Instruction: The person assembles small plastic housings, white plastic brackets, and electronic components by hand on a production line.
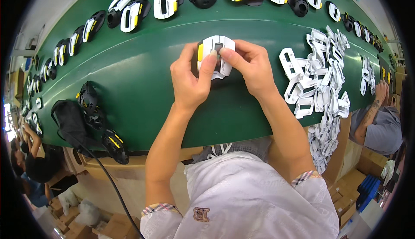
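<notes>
Two hands are at work at the middle of the belt, the left hand (190, 81) and the right hand (250, 68), with one white mouse shell (216, 55) between them. One green belt (142, 74) carries everything. Along its far edge I count about fifteen assembled shells (166, 3) clearly; more trail off at both ends, too small to number. At the near left edge sit three black shells (114, 144) and one black cloth bundle (71, 122) with one cable. To the right lies one heap of loose white frames (320, 79), far too tangled to count. One other person's forearm (371, 113) shows at the right edge, and one more person at the left
</notes>
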A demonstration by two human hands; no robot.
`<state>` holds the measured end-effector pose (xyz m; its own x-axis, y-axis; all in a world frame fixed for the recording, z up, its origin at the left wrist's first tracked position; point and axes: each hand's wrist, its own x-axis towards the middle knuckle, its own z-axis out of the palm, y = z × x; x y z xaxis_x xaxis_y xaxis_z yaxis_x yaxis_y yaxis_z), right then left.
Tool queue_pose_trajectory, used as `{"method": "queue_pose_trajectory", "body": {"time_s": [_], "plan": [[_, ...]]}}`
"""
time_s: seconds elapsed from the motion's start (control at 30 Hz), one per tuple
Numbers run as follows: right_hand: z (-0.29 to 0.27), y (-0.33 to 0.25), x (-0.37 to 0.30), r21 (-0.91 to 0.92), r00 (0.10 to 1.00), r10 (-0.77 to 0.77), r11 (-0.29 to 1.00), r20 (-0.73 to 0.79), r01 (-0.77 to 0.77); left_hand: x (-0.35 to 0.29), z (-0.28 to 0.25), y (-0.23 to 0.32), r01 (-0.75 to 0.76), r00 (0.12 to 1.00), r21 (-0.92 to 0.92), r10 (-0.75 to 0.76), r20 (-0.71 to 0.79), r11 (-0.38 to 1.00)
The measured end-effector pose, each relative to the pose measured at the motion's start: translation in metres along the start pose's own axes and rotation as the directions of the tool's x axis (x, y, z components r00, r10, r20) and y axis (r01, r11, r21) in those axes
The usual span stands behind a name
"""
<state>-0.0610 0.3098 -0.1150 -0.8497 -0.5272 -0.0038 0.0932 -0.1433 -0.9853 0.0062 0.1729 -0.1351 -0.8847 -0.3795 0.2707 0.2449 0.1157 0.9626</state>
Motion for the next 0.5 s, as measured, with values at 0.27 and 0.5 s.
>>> {"method": "queue_pose_trajectory", "body": {"time_s": [0.27, 0.5], "plan": [[-0.001, -0.003, -0.005, 0.059, 0.999, 0.041, 0.997, -0.034, -0.039, 0.005, -0.005, -0.007, 0.103, 0.987, -0.206, -0.074, 0.14, 0.973], [-0.004, -0.014, -0.004, -0.685, 0.766, -0.487, 0.383, 0.42, 0.62, 0.013, -0.017, -0.004, 0.48, 0.877, -0.538, -0.4, 0.266, 0.693]]}}
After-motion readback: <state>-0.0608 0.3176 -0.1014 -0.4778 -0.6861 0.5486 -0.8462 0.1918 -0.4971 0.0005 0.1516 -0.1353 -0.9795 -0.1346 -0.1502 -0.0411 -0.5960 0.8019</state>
